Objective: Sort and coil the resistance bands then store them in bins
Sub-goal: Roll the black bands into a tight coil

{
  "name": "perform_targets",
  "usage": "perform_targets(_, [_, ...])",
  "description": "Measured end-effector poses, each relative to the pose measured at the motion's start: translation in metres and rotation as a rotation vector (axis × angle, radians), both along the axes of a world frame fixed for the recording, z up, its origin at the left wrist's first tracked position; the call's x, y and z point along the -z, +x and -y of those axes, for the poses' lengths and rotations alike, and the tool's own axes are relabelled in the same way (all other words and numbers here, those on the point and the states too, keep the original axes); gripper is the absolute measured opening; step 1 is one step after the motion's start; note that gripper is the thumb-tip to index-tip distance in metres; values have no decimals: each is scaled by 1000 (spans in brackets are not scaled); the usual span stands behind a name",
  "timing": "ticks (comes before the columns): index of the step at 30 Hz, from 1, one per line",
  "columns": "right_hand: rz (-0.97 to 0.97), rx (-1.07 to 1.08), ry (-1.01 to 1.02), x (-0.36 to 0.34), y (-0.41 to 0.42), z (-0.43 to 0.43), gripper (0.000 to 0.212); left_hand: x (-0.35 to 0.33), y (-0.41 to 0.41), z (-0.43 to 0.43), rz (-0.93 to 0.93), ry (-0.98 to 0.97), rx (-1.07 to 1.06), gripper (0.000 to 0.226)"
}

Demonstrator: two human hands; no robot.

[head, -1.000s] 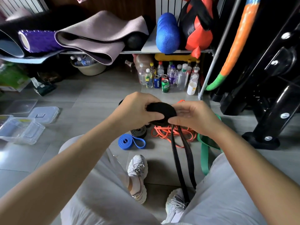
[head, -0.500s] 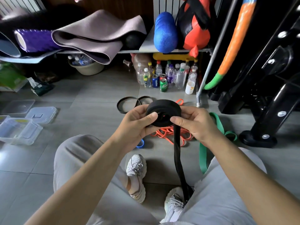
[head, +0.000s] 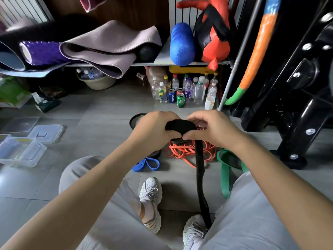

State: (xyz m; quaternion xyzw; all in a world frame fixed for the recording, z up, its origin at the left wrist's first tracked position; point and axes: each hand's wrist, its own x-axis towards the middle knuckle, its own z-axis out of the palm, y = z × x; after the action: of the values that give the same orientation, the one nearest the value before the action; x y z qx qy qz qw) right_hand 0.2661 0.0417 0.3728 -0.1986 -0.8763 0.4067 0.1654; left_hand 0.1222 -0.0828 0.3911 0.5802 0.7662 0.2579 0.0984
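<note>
Since half a second ago the wound black flat resistance band (head: pixel 180 125) has tipped over. Its open centre faced the camera then; now only its rounded outer edge shows, and both hands have rolled over the top of it. Left hand (head: pixel 153 130) and right hand (head: pixel 214 130) grip the coil from either side above the grey tiled floor (head: pixel 100 112), fingers (head: pixel 200 117) curled round it and thumbs meeting beneath. The band's unwound tail (head: pixel 201 177) hangs straight down between the person's knees to a white trainer (head: pixel 193 231). On the floor below the hands lies a tangle of thin orange bands (head: pixel 187 150), with a blue looped band (head: pixel 146 164) to its left and a green flat band (head: pixel 226 179) to its right. Clear plastic bins (head: pixel 21 152) sit well apart at far left, their lids (head: pixel 46 132) beside them.
</note>
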Motion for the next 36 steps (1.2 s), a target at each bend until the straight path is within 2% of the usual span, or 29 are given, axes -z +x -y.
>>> perform_targets(3, [29,-25,-62,5,6,-5,28,5,-3,4,249,80,-66,28])
perform_targets(6, [-26,-59,-206,9,10,-7,32,5,-9,4,467,153,-85,39])
perform_targets(11, [-124,-32,-224,-1,8,-14,28,-5,-6,1,694,224,-37,36])
perform_targets(15, [-200,2,-203,-19,10,-25,24,-22,-5,-16,712,259,-10,33])
perform_targets(18, [-242,26,-262,-17,13,-33,31,-25,-2,-23,802,253,9,31])
perform_targets(23, [-305,8,-342,-5,13,-34,31,-17,1,-18,1105,250,-12,26])
perform_targets(26, [-334,33,-317,-6,5,-32,28,-13,1,-14,1239,288,-23,25])
perform_targets(27, [-317,30,-284,-8,2,-31,27,-12,0,-13,1183,282,-41,24])
perform_targets(28, [-289,24,-240,-8,-1,-31,29,-13,-3,-13,1029,254,-66,24])
perform_targets(30, [-207,14,-133,-7,-5,-32,33,-17,-13,-14,560,175,-73,29])
perform_targets(32, [-107,9,-24,-6,-8,-30,29,-21,-20,-14,228,112,-16,46])
perform_targets(34, [-34,6,75,-4,-11,-28,33,-22,-21,-17,54,14,46,56])
perform_targets(36, [-20,-12,125,1,-12,-25,33,-18,-19,-21,-113,-95,96,43])
